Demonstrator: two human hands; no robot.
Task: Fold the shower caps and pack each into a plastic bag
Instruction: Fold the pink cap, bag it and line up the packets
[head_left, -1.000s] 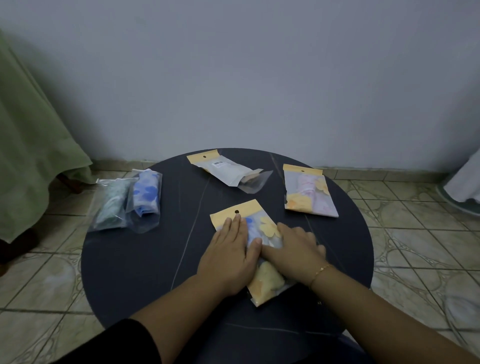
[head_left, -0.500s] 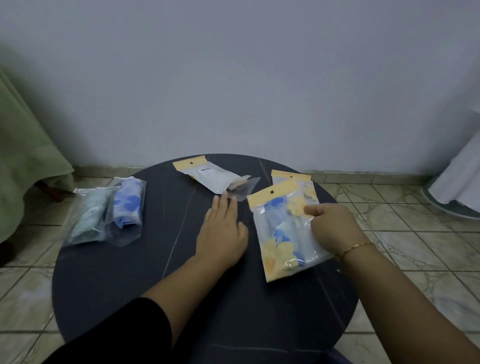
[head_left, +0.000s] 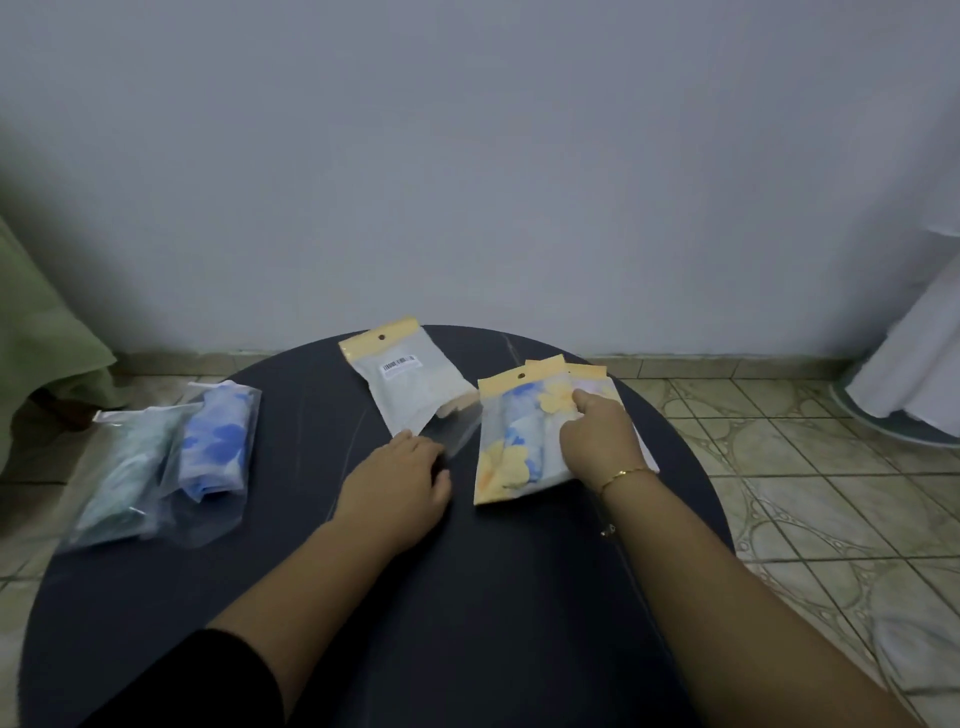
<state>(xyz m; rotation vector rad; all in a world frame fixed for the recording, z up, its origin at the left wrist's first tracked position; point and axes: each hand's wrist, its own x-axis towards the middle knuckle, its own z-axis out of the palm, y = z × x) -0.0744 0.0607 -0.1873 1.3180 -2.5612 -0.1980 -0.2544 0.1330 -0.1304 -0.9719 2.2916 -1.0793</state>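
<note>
Your right hand (head_left: 597, 441) pinches a packed shower-cap bag (head_left: 519, 441) at two o'clock; your left hand (head_left: 397, 483), fingers relaxed, reaches the empty bag (head_left: 410, 384): one cap left, seemingly.

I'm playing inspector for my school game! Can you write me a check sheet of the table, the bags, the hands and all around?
Surface: dark round table.
Job's things: packed flowered bag lies partly on another packed bag; empty bag lies flat; two loose-bagged caps at left edge.
Clutter: nothing seen.
Hands: right hand rests on the flowered bag; left hand touches the empty bag's clear flap.
Cables: nothing seen.
Surroundings: tiled floor, grey wall, green cloth.
</note>
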